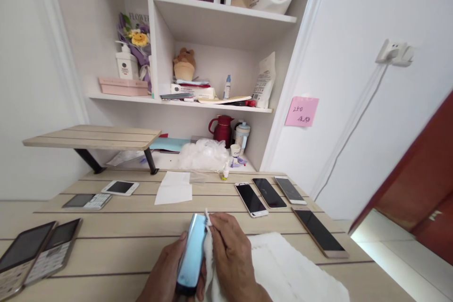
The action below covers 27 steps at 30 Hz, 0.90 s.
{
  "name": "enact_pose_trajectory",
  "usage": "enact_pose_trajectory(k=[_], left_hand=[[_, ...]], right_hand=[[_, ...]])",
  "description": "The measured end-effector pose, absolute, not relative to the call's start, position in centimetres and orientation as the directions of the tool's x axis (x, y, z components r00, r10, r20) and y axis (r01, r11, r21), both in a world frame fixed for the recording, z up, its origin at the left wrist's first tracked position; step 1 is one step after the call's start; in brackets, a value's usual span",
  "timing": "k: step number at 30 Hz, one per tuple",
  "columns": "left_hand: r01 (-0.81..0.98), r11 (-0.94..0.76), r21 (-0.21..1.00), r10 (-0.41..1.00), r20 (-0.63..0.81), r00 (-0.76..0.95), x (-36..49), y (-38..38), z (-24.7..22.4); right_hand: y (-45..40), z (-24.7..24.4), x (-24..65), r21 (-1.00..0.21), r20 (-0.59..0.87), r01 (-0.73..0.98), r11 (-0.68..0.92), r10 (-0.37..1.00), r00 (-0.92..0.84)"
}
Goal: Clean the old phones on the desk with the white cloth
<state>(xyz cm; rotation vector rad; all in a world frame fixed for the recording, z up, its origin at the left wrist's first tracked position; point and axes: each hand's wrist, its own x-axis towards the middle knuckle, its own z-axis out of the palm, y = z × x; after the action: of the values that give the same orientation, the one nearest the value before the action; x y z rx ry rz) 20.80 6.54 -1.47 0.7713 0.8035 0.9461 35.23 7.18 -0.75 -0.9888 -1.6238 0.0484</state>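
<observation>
My left hand (165, 269) is closed around a shiny light-blue mobile phone (193, 250), its smooth face tilted up and a dark end toward me. Along the phone's right edge, my right hand (230, 250) presses a bunched part of a white cloth (209, 269) with its fingers. More white cloth (293, 269) is spread on the table to the right of that hand. The phone's underside and some of my fingertips are hidden.
The slatted wooden table (130, 236) carries keypad phones (53, 250) at left, several smartphones (269, 193) at right and a white paper (173, 188). Behind are a small raised stand (95, 137), a plastic bag (205, 153), a red jug (222, 130) and shelves (226, 7).
</observation>
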Motion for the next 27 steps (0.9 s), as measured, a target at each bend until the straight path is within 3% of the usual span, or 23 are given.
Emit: enact_pose_trajectory(k=[9, 14, 19, 27], left_hand=[[-0.520, 0.502, 0.691, 0.860, -0.336, 0.384, 20.74, 6.44, -1.47], [-0.475, 0.510, 0.717, 0.843, -0.306, 0.443, 20.68, 6.57, -1.54], [-0.480, 0.408, 0.776, 0.887, -0.213, 0.410, 20.38, 6.26, -1.38], [-0.419, 0.429, 0.800, 0.885, -0.279, 0.373, 20.12, 6.55, -0.87]], right_hand=[[6.78, -0.89, 34.73, -0.462, 0.823, 0.592, 0.660, 0.568, 0.010], [6.76, -0.50, 34.81, -0.420, 0.856, 0.583, 0.696, 0.518, -0.002], [6.53, -0.60, 34.96, -0.401, 0.869, 0.563, 0.723, 0.495, -0.017], [6.53, -0.52, 35.47, -0.392, 0.858, 0.553, 0.735, 0.508, -0.067]])
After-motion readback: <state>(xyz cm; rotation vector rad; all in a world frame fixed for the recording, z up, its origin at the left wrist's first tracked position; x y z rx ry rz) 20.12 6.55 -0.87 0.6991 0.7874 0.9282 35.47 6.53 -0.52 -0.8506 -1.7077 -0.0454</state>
